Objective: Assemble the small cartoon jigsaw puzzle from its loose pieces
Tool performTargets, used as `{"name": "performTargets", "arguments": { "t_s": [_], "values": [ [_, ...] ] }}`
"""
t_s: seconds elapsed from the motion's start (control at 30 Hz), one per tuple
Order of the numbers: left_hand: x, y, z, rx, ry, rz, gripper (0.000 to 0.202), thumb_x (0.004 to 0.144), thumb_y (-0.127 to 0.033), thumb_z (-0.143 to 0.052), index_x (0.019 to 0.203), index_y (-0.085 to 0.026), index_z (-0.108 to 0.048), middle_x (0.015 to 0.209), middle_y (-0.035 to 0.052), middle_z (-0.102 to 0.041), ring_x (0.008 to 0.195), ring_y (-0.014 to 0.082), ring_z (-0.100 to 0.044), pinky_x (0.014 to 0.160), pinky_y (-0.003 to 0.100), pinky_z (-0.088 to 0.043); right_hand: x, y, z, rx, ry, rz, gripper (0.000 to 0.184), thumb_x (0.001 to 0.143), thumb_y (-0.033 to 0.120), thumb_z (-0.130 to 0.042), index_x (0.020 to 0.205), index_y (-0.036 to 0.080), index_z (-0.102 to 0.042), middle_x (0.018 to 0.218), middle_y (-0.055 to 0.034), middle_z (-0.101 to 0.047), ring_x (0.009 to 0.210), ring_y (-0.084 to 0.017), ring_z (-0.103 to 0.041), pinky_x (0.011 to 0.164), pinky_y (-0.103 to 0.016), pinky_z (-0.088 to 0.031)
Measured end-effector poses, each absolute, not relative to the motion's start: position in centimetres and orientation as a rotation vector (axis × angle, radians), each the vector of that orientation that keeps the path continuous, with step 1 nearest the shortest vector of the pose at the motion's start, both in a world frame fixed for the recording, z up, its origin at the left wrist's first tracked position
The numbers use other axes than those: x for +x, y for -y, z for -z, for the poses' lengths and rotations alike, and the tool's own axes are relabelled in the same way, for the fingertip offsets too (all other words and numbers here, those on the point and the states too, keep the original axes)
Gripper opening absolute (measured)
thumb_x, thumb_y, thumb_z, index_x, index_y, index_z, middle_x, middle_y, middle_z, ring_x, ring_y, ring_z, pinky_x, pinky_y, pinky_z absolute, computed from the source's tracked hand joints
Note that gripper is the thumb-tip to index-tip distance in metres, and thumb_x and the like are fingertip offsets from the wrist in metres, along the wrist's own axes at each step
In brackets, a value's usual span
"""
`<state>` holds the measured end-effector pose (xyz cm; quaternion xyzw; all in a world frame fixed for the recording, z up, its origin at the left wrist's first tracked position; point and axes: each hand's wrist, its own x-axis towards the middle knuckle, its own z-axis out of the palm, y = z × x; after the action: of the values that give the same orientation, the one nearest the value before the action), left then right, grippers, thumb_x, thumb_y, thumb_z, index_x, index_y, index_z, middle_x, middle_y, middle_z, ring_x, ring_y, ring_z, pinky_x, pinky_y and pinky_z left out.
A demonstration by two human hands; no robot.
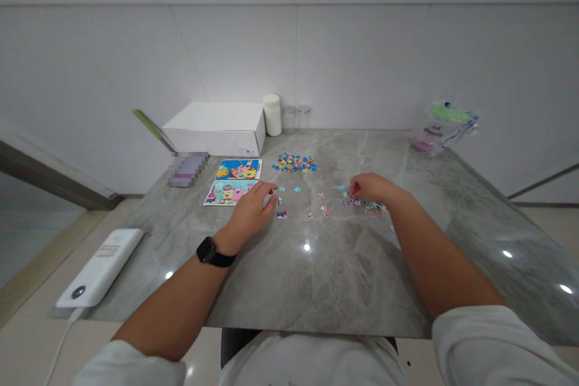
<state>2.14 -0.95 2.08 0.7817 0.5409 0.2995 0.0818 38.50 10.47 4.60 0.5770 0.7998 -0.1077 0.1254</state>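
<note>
My left hand (253, 212) rests over the edge of the lower picture card (221, 192), thumb and forefinger apart beside a few loose jigsaw pieces (282, 215). My right hand (371, 187) is at the upper left edge of a pile of pastel jigsaw pieces (371, 207), its fingers curled together and pointing down. Whatever is between those fingertips is hidden. Single jigsaw pieces (324, 211) lie spread between the two hands. Farther back sits a heap of blue and yellow jigsaw pieces (295, 163). A second picture card (239, 169) with cartoon figures lies above the first.
A white box (217, 126), a white bottle (272, 114) and two clear glasses (303, 117) stand by the wall. A clear plastic bag (441, 129) is at the back right. On the left are a blurred-out flat object (188, 169) and a white corded device (102, 265).
</note>
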Motion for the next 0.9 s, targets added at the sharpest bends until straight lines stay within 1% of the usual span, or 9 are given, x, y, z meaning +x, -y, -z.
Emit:
{"name": "performTargets", "arguments": {
  "t_s": [0.1,0.17,0.27,0.4,0.5,0.6,0.67,0.8,0.9],
  "values": [
    [2.1,1.0,-2.1,2.348,-1.591,-0.914,0.021,0.104,-0.025,-0.053,0.121,-0.021,-0.064,0.121,0.0085,-0.069,0.115,0.0228,-0.066,0.105,0.039,-0.053,38.8,-10.8,-4.9,1.706,-2.433,0.353,0.022,0.085,0.016,-0.069,0.103,0.021,-0.080,0.102,-0.0073,-0.082,0.091,-0.021,-0.072,0.073,-0.027,-0.046],
    [2.0,1.0,-2.1,2.365,-1.583,-0.910,0.020,0.103,-0.024,-0.055,0.121,-0.021,-0.064,0.118,0.0077,-0.069,0.113,0.0224,-0.066,0.102,0.038,-0.054,38.8,-10.8,-5.4,1.712,-2.520,0.397,0.021,0.086,0.016,-0.066,0.102,0.021,-0.079,0.099,-0.0067,-0.081,0.088,-0.020,-0.072,0.074,-0.027,-0.046],
    [1.9,0.9,-2.0,2.388,-1.591,-0.881,0.019,0.102,-0.023,-0.057,0.120,-0.022,-0.065,0.114,0.0067,-0.069,0.108,0.0225,-0.067,0.098,0.038,-0.055,37.9,-10.3,-6.4,1.700,-2.679,0.521,0.015,0.088,0.022,-0.065,0.096,0.022,-0.078,0.091,-0.0047,-0.079,0.083,-0.019,-0.070,0.073,-0.027,-0.047],
    [1.7,0.8,-1.8,2.404,-1.585,-0.821,0.017,0.101,-0.024,-0.061,0.117,-0.022,-0.067,0.111,0.0058,-0.069,0.105,0.0221,-0.068,0.094,0.037,-0.055,35.3,-9.7,-7.8,1.679,-2.839,0.652,0.013,0.087,0.030,-0.066,0.092,0.022,-0.075,0.084,-0.0029,-0.076,0.077,-0.018,-0.067,0.070,-0.027,-0.046],
    [1.4,0.7,-1.8,2.423,-1.564,-0.748,0.013,0.101,-0.027,-0.063,0.112,-0.023,-0.069,0.110,0.0052,-0.069,0.104,0.0216,-0.068,0.093,0.035,-0.055,32.7,-9.8,-8.6,1.602,-2.915,0.697,0.011,0.087,0.027,-0.067,0.093,0.021,-0.074,0.084,-0.0024,-0.075,0.075,-0.017,-0.065,0.069,-0.026,-0.045],
    [1.3,0.8,-2.0,2.438,-1.547,-0.646,0.012,0.101,-0.028,-0.063,0.108,-0.024,-0.071,0.110,0.0050,-0.069,0.104,0.0213,-0.068,0.093,0.034,-0.054,30.1,-9.8,-8.9,1.518,-3.013,0.756,0.017,0.086,0.021,-0.066,0.102,0.021,-0.074,0.086,-0.0014,-0.075,0.076,-0.016,-0.065,0.071,-0.025,-0.045],
    [1.2,0.9,-2.1,2.440,-1.552,-0.581,0.012,0.100,-0.026,-0.064,0.108,-0.023,-0.072,0.110,0.0053,-0.069,0.103,0.0210,-0.068,0.091,0.033,-0.054,28.4,-9.6,-8.7,1.452,-3.048,0.813,0.020,0.087,0.018,-0.065,0.105,0.021,-0.074,0.086,-0.0005,-0.075,0.076,-0.015,-0.065,0.071,-0.024,-0.044],
    [1.2,0.9,-2.4,2.438,-1.595,-0.453,0.012,0.099,-0.027,-0.065,0.106,-0.022,-0.073,0.108,0.0058,-0.070,0.097,0.0208,-0.068,0.086,0.032,-0.053,26.2,-8.9,-6.8,1.371,-3.070,0.870,0.010,0.090,0.018,-0.065,0.097,0.020,-0.073,0.080,0.0004,-0.072,0.073,-0.014,-0.062,0.069,-0.024,-0.041],
    [1.2,0.9,-2.5,2.422,-1.639,-0.369,0.012,0.099,-0.030,-0.066,0.103,-0.021,-0.074,0.105,0.0060,-0.070,0.095,0.0213,-0.068,0.084,0.032,-0.051,25.6,-8.7,-5.0,1.354,-3.082,0.904,0.009,0.090,0.016,-0.066,0.095,0.019,-0.073,0.079,0.0010,-0.072,0.073,-0.013,-0.062,0.069,-0.023,-0.040]
  ]
}}
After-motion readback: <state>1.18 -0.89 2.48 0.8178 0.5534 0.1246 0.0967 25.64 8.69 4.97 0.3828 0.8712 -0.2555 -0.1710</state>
